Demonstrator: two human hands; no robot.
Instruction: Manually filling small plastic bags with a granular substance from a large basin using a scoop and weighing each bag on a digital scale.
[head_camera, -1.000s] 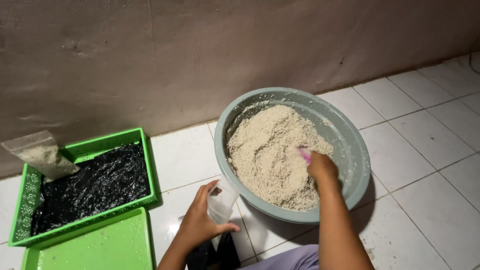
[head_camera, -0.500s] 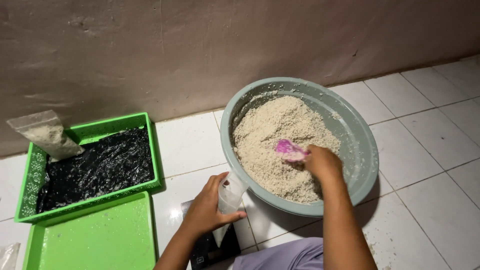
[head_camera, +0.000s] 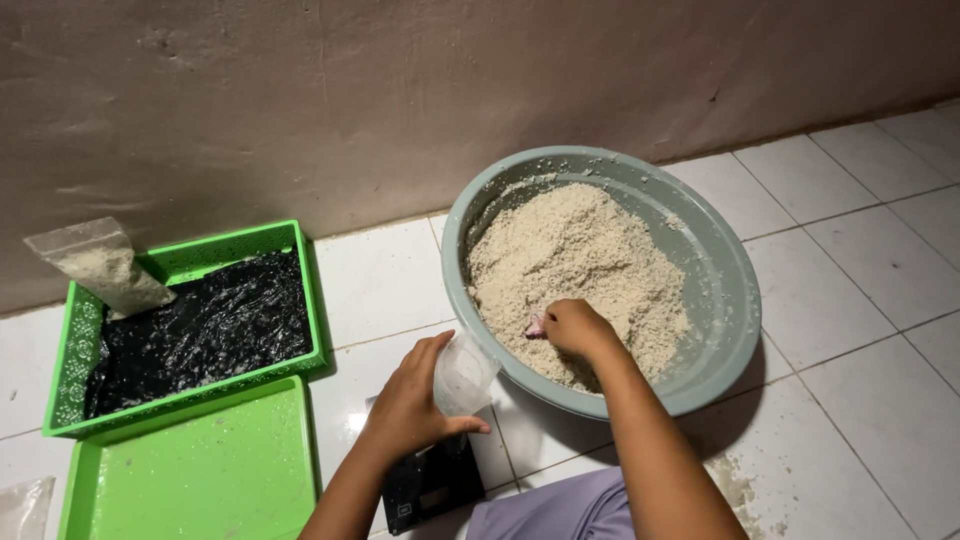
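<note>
A grey-green round basin (head_camera: 730, 290) on the tiled floor holds a heap of pale crumbly grain (head_camera: 570, 250). My right hand (head_camera: 577, 326) is pushed into the near side of the heap, closed on a pink scoop (head_camera: 536, 327) that is mostly buried. My left hand (head_camera: 415, 398) holds a small clear plastic bag (head_camera: 462, 374) upright with its mouth open, just outside the basin's near-left rim. Under the bag lies a small black scale (head_camera: 432, 486).
A green basket lined with black plastic (head_camera: 190, 330) stands at left, a filled clear bag (head_camera: 100, 265) leaning in its far corner. A flat green tray (head_camera: 190, 470) lies in front of it. A plastered wall (head_camera: 400, 90) runs behind. Spilled crumbs (head_camera: 735, 485) dot the tiles.
My right hand has moved the pink scoop from the right side of the heap toward the near left and dug it down into the grain. The left hand stays on the bag.
</note>
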